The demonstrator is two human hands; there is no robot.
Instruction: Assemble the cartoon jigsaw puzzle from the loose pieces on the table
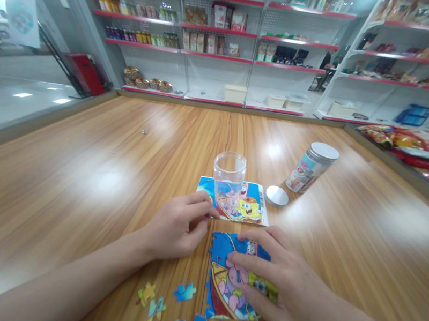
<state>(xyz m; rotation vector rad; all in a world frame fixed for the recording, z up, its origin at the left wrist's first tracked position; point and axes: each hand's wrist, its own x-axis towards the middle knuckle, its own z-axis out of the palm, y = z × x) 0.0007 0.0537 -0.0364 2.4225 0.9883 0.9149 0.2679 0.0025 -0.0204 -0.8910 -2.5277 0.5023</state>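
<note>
My right hand (281,279) lies with its fingers spread over a partly assembled jigsaw puzzle (220,275) showing cartoon figures in a boat. Its palm hides the puzzle's right side. My left hand (182,226) rests on the table, index finger reaching to the lower edge of a printed picture card (249,209); thumb and index tip are apart, and nothing shows between them. On the card stands a clear plastic jar (228,176), lidless. Loose puzzle pieces (185,291) lie at the near side, left of and below the puzzle, several of them blue.
A labelled can (311,167) with a silver lid stands tilted in view at right, beside a round silver lid (276,196) lying flat. A tiny object (144,131) sits far left on the wooden table (76,160). Stocked shelves (219,30) and snack bags (423,153) are beyond.
</note>
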